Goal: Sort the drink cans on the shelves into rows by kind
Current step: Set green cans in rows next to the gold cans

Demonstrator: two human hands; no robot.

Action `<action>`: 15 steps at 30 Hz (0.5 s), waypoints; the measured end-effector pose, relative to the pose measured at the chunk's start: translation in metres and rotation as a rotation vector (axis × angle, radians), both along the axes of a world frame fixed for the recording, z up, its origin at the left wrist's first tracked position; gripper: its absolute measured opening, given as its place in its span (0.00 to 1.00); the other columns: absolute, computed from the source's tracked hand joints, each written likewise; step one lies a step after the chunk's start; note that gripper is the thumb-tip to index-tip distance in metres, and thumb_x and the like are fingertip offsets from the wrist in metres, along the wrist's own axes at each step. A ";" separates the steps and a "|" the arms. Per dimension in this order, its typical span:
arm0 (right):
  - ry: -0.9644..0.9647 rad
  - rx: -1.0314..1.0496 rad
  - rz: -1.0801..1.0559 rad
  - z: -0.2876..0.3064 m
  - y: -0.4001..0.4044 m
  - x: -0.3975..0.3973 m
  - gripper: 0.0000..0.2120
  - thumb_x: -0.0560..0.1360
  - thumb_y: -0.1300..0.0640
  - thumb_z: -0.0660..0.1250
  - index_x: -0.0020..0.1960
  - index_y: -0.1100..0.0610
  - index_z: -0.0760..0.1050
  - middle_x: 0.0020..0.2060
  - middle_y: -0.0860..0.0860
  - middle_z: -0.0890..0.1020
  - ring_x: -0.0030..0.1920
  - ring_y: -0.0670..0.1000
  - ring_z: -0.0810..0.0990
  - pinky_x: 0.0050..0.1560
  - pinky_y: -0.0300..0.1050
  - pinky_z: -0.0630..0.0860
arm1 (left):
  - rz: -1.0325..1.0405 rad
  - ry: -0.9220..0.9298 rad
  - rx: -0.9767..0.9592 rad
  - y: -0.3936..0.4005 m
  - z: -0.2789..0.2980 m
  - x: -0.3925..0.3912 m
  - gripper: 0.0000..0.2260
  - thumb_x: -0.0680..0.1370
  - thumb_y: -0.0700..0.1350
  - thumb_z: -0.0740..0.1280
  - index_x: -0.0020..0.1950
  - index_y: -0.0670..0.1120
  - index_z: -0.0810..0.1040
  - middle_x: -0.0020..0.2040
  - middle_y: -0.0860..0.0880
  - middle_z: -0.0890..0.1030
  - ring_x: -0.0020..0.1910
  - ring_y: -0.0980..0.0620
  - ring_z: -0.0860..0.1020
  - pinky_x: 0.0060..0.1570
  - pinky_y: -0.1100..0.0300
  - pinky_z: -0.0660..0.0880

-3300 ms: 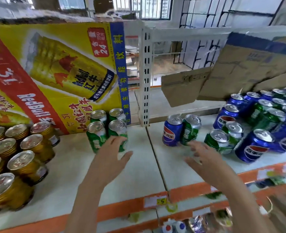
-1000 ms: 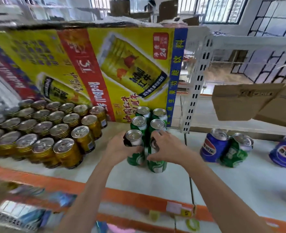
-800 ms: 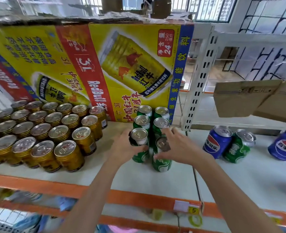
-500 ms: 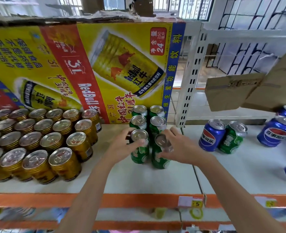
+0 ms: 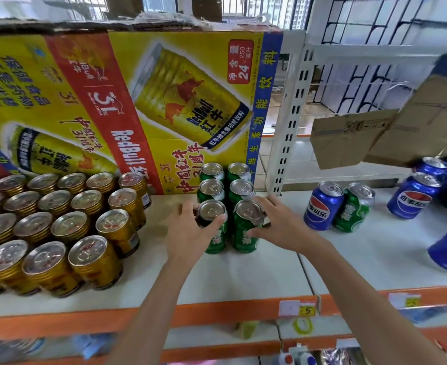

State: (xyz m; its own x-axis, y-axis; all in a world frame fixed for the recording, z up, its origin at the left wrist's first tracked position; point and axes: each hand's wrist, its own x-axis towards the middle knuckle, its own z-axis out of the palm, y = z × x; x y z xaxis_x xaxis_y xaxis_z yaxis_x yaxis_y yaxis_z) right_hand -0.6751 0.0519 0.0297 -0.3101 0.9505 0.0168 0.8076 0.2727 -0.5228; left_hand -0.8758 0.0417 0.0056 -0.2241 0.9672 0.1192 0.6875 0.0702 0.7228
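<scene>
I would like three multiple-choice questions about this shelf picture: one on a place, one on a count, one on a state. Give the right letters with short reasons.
1. Where do the gold cans stand relative to the green cans?
A. left
B. right
C. on a shelf above

2. How many green cans form the block between the hands?
A. four
B. six
C. nine

3. What is the left hand doing?
A. hanging idle
B. gripping the front-left green can
C. lifting a blue can

Key: 1 A, the gold cans fill the shelf's left part. 2 B, two columns of three tops show. 3 B, its fingers curl round that can, while the right hand holds the one beside it.
</scene>
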 end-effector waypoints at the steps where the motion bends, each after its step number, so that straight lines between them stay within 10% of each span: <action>1: 0.004 0.003 -0.004 -0.001 0.000 -0.001 0.36 0.72 0.49 0.71 0.74 0.52 0.57 0.62 0.50 0.65 0.56 0.48 0.71 0.52 0.37 0.67 | -0.001 -0.003 0.005 0.000 0.000 0.001 0.24 0.67 0.65 0.70 0.53 0.50 0.70 0.54 0.49 0.74 0.53 0.47 0.74 0.47 0.51 0.75; 15: -0.001 0.011 0.038 0.000 0.000 -0.003 0.33 0.73 0.51 0.69 0.73 0.52 0.57 0.63 0.50 0.65 0.57 0.51 0.73 0.57 0.45 0.73 | -0.001 -0.008 0.049 -0.012 0.006 0.007 0.24 0.70 0.61 0.70 0.55 0.47 0.70 0.54 0.48 0.73 0.52 0.48 0.73 0.43 0.57 0.69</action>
